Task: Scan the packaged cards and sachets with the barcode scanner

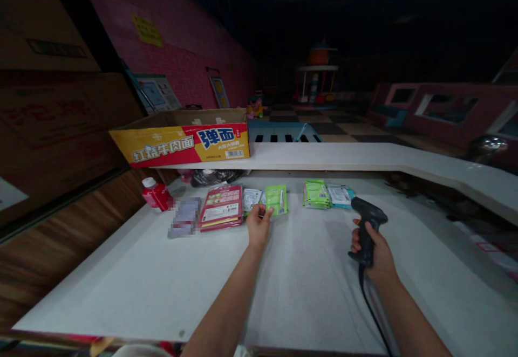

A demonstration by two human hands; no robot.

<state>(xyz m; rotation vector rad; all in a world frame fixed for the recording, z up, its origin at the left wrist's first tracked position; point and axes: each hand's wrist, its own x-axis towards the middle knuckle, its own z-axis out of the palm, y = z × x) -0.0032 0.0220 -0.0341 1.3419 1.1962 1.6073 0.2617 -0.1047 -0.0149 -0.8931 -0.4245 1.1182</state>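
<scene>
My right hand [372, 246] is wrapped round the grip of a black barcode scanner [369, 217], its cord trailing down to the table's front edge. With the fingertips of my left hand [259, 221] I pinch the lower left corner of a green packet [277, 199] that has a barcode on it. Beside that packet, partly behind my left hand, lies a silvery packet [251, 199]. A stack of green packets [315, 193] sits between my two hands, farther back, with blue-and-silver packets [340, 195] at its right side.
On the white table [170, 287] are a red-covered booklet or pack [222, 207], a blurred grey item [185, 217] and a tilted red bottle [156, 194]. A noodle carton [186, 140] stands on the raised ledge [332, 156]. Large cardboard boxes [60, 125] are stacked at left.
</scene>
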